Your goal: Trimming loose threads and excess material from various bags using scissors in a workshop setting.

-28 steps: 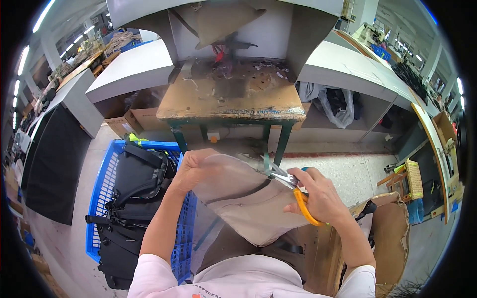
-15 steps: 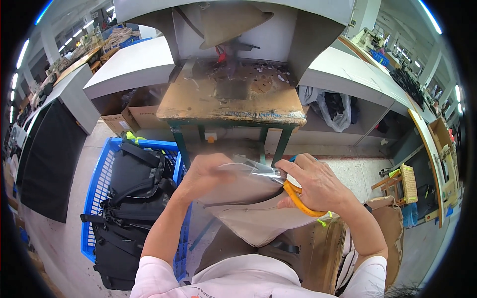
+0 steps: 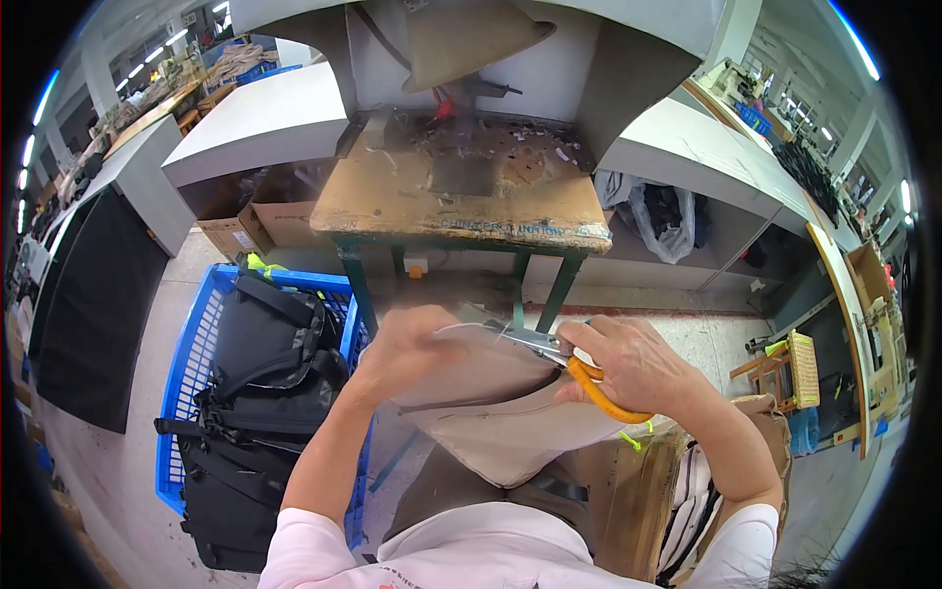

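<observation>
My left hand (image 3: 410,346), a little blurred, has its fingers closed on the upper edge of a beige fabric piece (image 3: 491,432), which looks like a bag or cover. The fabric hangs down over my lap, with a dark gap along its middle. My right hand (image 3: 628,365) grips a pair of scissors (image 3: 597,393) with orange handles. Their metal blades point left toward the fabric edge beside my left fingers. Blur hides whether the tips touch the cloth.
A blue plastic crate (image 3: 186,393) filled with black backpacks (image 3: 260,412) stands on my left. Ahead is a worn wooden table (image 3: 392,201) on green legs, under a grey hood. At my right lie cardboard (image 3: 613,501) and beige bags (image 3: 702,501); a small wooden stool (image 3: 800,368) stands beyond.
The scissors and my right hand have shifted slightly right. The blades, spread apart earlier, now look closer together. My left hand keeps its grip on the fabric.
</observation>
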Action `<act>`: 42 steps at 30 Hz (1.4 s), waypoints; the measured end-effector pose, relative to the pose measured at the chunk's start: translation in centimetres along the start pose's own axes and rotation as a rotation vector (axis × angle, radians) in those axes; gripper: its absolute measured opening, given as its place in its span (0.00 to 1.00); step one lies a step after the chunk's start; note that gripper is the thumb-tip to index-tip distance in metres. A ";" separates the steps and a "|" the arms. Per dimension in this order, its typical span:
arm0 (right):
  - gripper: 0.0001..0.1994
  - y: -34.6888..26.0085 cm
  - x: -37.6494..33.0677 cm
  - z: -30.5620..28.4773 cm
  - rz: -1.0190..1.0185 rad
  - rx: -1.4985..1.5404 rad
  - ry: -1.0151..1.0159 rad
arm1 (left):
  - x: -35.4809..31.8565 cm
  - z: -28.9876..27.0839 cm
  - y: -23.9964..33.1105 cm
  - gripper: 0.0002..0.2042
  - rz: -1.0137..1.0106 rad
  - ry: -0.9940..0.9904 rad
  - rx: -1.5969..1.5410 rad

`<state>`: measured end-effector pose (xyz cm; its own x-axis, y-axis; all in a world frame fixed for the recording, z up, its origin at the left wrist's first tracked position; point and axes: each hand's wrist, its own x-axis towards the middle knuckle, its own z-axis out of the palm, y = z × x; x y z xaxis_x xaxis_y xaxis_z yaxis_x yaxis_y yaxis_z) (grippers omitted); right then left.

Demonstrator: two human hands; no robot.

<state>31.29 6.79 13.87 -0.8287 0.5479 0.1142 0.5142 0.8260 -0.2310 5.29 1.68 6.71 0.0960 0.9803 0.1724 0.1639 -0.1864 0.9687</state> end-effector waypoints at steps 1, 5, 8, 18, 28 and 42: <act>0.24 -0.2 0.2 -0.1 0.000 -0.002 -0.001 | 0.0 0.0 0.1 0.10 -0.010 -0.005 0.008; 0.23 0.1 1.5 0.1 -0.104 -0.065 0.035 | 0.2 -0.1 0.1 0.10 -0.015 -0.006 0.000; 0.22 0.8 2.0 0.4 -0.153 -0.082 0.033 | 0.3 -0.6 0.0 0.10 -0.042 -0.003 -0.022; 0.25 2.3 2.7 1.0 -0.092 0.153 0.119 | 0.2 -2.2 -1.5 0.09 -0.016 0.035 -0.015; 0.28 4.5 -0.7 5.5 0.541 1.152 0.054 | 1.1 -9.0 0.6 0.06 -0.020 0.312 -0.244; 0.22 3.6 10.1 8.5 0.555 1.139 0.464 | 14.8 -18.1 1.4 0.09 -0.091 0.294 0.324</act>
<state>22.91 14.10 5.96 -0.3060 0.9520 0.0058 0.0994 0.0381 -0.9943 -10.88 17.10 13.84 -0.2091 0.9616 0.1778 0.4626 -0.0629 0.8843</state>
